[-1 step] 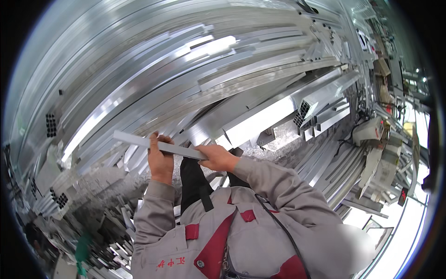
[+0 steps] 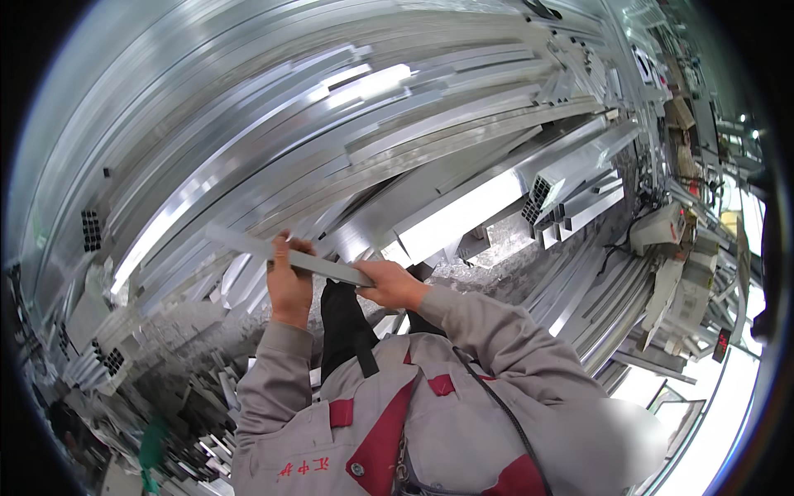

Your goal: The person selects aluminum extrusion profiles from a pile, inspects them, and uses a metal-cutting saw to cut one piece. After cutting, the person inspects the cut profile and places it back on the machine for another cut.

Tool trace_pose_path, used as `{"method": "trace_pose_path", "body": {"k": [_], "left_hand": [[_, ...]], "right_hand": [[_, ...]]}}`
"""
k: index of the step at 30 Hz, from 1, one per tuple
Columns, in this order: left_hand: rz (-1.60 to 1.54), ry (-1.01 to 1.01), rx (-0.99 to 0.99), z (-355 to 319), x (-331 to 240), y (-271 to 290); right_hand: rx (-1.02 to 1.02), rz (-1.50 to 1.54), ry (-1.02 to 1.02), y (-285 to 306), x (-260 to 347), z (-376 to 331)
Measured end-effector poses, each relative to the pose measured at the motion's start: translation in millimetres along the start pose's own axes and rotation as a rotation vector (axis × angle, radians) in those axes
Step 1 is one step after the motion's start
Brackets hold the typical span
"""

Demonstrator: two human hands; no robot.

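A short silver metal bar (image 2: 327, 268) with flat sides lies across both my hands, in front of my body. My left hand (image 2: 289, 285) is closed around its middle, thumb up along the near side. The bar's right end is gripped by my right hand (image 2: 392, 286), whose fingers wrap it from the right. Beyond my left hand, the bar's left end is blurred and tilts up toward the stacked profiles. Whether the bar is hollow cannot be seen.
Long silver metal profiles (image 2: 273, 169) lie stacked beyond my hands. A wide box-section profile (image 2: 463, 211) lies to the right, near bundled square tubes (image 2: 539, 192). More long bars (image 2: 608, 306) run along the right. Short offcuts (image 2: 219, 450) are heaped at lower left.
The bar and both hands have shifted slightly right. The bar's left end has tipped up a little and is now blurred. Both hands keep their hold.
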State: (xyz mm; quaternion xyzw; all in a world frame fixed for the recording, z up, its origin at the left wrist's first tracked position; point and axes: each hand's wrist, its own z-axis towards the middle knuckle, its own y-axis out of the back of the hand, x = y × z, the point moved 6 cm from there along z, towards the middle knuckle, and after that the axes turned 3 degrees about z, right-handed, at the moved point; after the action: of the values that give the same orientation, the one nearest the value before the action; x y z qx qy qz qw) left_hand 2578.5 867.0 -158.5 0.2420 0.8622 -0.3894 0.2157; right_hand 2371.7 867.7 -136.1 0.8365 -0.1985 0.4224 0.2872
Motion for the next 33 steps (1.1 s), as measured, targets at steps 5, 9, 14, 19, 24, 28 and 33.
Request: {"method": "trace_pose_path", "body": {"k": [5,9,14,19,24,28,33], "left_hand": [[0.599,0.055,0.431,-13.4,72.9,-98.1],[0.883,0.086,0.516,-21.1,148.2,-128.6],[1.811,-0.603,0.444,18.3,168.5,-172.9],[2.015,-1.001,0.331,106.0,181.8,-237.0],[2.308,-1.021,0.116,163.5,205.7,-276.3],[2.309,-1.023,0.127,171.7,206.7,-286.5],[2.113,-0.888,0.325,136.2,207.9,-279.2]], "right_hand": [[-0.304,0.444,-0.031,33.5,-74.3,-55.6],[-0.522,0.943,-0.066,54.2,-130.3,-89.3],[-0.918,1.01,-0.287,106.7,-228.6,-164.1],[-0.998,0.911,-0.363,141.7,-298.4,-244.3],[-1.031,0.732,-0.408,155.5,-328.7,-287.1],[-1.035,0.787,-0.402,164.1,-331.3,-291.5],[-1.033,0.969,-0.299,188.1,-324.3,-278.2]]}}
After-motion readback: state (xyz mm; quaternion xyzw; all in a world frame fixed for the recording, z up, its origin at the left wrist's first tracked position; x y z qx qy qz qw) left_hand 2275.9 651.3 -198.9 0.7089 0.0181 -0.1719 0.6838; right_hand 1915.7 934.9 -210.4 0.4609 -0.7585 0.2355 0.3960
